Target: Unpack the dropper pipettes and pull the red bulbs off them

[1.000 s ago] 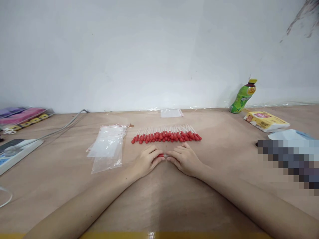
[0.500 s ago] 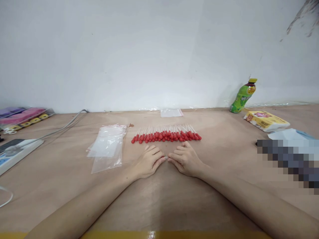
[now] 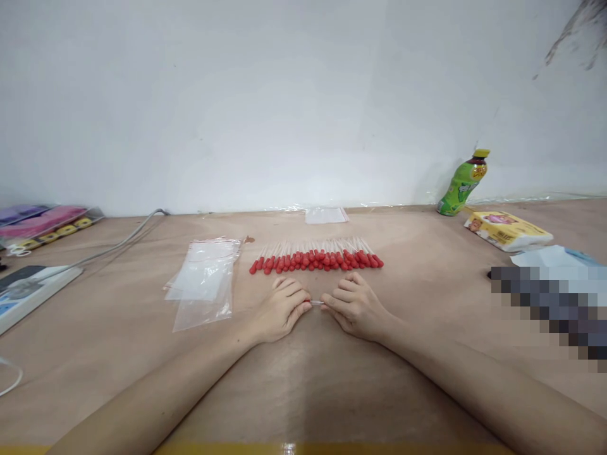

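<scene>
Pinched from both sides

Through the head camera I have the left hand [image 3: 284, 309] pinching a thin stick [image 3: 316, 303] where a sliver of red shows, and the right hand [image 3: 356, 306] pinching its pale stem. The stick lies crosswise between the fingertips, mid-counter; whether it is one stem or two together I can't tell. I read the step in hand as working this piece between both hands. The next move, I judge, calls for a light, even pinch, both hands in line, since the stem looks slim enough to bend.

Just beyond the fingers is a row of red-tipped sticks [image 3: 315, 260], red ends toward the counter's near edge. Left of it lie overlapping clear bags [image 3: 203, 272]; another small bag [image 3: 327, 215] sits by the far edge. Toward the far right corner, I see a tilted green bottle [image 3: 461, 186] and a yellow packet [image 3: 509, 230]. A power strip [image 3: 57, 281] lies at the left edge.
</scene>
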A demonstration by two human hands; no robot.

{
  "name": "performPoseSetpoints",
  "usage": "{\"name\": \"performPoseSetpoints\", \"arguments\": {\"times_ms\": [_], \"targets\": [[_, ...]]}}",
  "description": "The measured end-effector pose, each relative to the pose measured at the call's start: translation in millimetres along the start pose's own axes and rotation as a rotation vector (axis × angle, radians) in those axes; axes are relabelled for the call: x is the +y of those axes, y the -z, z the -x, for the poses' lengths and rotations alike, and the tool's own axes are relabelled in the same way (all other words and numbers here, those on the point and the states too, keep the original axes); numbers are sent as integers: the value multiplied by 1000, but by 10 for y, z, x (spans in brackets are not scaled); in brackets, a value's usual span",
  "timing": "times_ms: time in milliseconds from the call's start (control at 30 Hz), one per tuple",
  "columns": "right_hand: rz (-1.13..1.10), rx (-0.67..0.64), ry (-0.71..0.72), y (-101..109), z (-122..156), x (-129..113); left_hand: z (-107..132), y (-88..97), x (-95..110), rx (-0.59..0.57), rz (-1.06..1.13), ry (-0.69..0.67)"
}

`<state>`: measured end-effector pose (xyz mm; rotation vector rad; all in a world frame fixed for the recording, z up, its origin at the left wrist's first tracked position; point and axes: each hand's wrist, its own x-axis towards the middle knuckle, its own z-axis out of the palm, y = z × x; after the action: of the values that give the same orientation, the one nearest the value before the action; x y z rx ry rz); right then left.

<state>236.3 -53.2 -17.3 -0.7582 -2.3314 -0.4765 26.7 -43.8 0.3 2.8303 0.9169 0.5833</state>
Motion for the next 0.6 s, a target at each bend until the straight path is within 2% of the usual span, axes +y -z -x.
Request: {"name": "performPoseSetpoints", "arguments": {"times_ms": [133,267,400,533,600], "targets": [[-8,3,-25,-3,4,-7,13,-17,-35,70,17,10],[-28,-1,-38,3,4,-17,39,-43,-81,187,14,-48],[-62,-14,-43,2,74,55,101,-31,-168,212,10,-69],[-116,22,-224,-26,163,158,170,1,-264,268,-33,21],[-138,-9,-296,-48,157,148,167,2,-281,282,-63,67]]}}
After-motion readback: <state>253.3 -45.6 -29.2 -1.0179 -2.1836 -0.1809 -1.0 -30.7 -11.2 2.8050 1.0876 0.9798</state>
